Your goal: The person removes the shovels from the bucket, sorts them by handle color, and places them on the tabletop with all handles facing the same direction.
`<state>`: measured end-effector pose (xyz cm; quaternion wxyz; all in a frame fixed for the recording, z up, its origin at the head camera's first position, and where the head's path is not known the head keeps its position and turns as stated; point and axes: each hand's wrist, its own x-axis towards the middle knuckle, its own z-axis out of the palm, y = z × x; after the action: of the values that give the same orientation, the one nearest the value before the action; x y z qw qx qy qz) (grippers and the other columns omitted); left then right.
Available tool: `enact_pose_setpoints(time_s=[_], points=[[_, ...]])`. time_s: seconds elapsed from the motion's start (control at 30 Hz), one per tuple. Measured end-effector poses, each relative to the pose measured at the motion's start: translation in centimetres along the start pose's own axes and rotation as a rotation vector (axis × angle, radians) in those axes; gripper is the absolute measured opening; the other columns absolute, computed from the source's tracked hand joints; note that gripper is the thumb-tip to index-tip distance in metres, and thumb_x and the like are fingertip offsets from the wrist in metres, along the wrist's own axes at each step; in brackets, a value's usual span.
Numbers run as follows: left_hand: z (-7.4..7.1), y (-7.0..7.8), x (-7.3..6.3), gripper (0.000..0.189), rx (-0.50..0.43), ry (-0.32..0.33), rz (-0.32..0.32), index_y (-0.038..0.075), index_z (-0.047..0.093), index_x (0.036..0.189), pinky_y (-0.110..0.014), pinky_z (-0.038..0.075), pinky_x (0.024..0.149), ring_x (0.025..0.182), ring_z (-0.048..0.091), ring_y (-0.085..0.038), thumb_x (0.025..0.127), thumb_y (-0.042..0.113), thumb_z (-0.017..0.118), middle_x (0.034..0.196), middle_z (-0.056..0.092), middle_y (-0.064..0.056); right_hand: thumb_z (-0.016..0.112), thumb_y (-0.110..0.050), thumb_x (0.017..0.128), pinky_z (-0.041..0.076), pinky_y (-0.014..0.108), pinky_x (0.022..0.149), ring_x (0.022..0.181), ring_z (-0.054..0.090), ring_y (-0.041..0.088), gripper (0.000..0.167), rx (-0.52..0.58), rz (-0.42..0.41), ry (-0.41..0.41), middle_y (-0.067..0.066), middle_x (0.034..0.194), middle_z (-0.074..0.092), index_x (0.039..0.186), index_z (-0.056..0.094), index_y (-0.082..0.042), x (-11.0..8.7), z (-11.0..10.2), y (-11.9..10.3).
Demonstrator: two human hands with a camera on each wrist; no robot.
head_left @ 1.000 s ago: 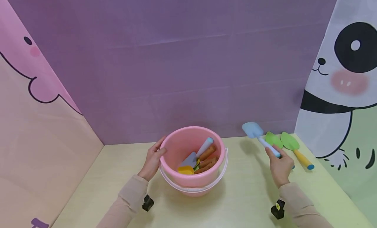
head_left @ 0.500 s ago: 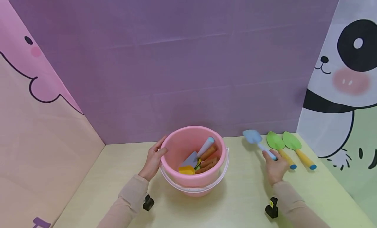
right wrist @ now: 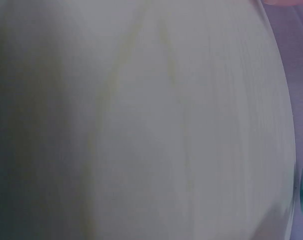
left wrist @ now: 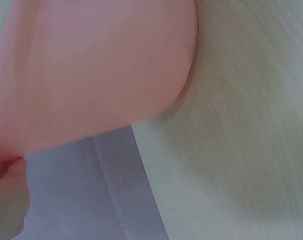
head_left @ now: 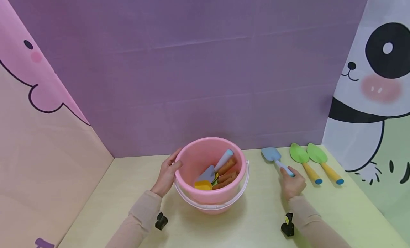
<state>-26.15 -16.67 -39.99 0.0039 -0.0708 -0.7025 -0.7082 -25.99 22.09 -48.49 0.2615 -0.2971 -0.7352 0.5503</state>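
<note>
Pink all over, the bucket (head_left: 192, 184) is standing on the pale table (head_left: 137, 180), with its white handle (head_left: 209, 206) hanging across the near side. Your left hand (head_left: 166, 174) is clamping the bucket's rim at the left, your thumb lying over the edge. Inside, a grey-bladed trowel (head_left: 207, 173) is leaning with its pale handle up, next to a yellow piece (head_left: 203, 185) and some brown pieces (head_left: 226, 179). Well to the right, your right hand (head_left: 293, 183) is pinching the handle end of the blue shovel (head_left: 271, 154), whose blade is pointing toward the purple backdrop (head_left: 205, 70); you cannot tell whether that blade is touching the table. Further right, a green trowel (head_left: 299, 154) and a second green trowel (head_left: 317, 154) are lying side by side.
</note>
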Motion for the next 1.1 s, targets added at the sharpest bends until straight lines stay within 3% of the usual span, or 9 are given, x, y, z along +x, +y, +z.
enact_pose_setpoints(time_s=[0.3,0.67,0.93,1.1], points=[[0.4,-0.1,-0.2,0.056,-0.027,0.010,0.007,0.004,0.035,0.141,-0.023,0.047,0.088,0.116,0.047,-0.020,0.085,0.002,0.043,0.144,0.036,-0.012,0.065,-0.022,0.083,0.034,0.046,0.101,0.119,0.046,0.039,0.042,-0.027,0.051,-0.021,0.026,0.122,0.055,0.118,0.060,0.001,-0.4,0.1,-0.2],[0.0,0.1,-0.2,0.054,0.011,0.010,0.007,0.006,0.036,0.140,-0.019,0.048,0.083,0.105,0.052,-0.010,0.087,0.004,0.044,0.143,0.038,-0.009,0.065,-0.027,0.083,0.036,0.043,0.101,0.121,0.046,0.035,0.045,-0.005,0.148,-0.019,0.022,0.126,0.054,0.120,0.060,-0.004,0.1,0.7,0.4],[0.1,0.2,-0.3,0.054,0.009,0.012,0.010,0.006,0.036,0.140,-0.020,0.048,0.086,0.115,0.047,-0.022,0.087,0.004,0.043,0.143,0.038,-0.009,0.064,-0.034,0.082,0.034,0.044,0.102,0.123,0.044,0.036,0.051,-0.045,0.191,-0.053,0.022,0.129,0.051,0.125,0.056,-0.006,0.0,0.7,1.2],[0.2,0.3,-0.4,0.054,0.005,0.008,0.017,0.005,0.035,0.140,-0.019,0.047,0.087,0.117,0.045,-0.023,0.087,0.003,0.042,0.143,0.037,-0.009,0.064,-0.035,0.083,0.033,0.045,0.102,0.123,0.043,0.037,0.053,-0.091,0.192,-0.068,0.022,0.129,0.051,0.126,0.055,-0.006,-0.2,0.4,1.4]])
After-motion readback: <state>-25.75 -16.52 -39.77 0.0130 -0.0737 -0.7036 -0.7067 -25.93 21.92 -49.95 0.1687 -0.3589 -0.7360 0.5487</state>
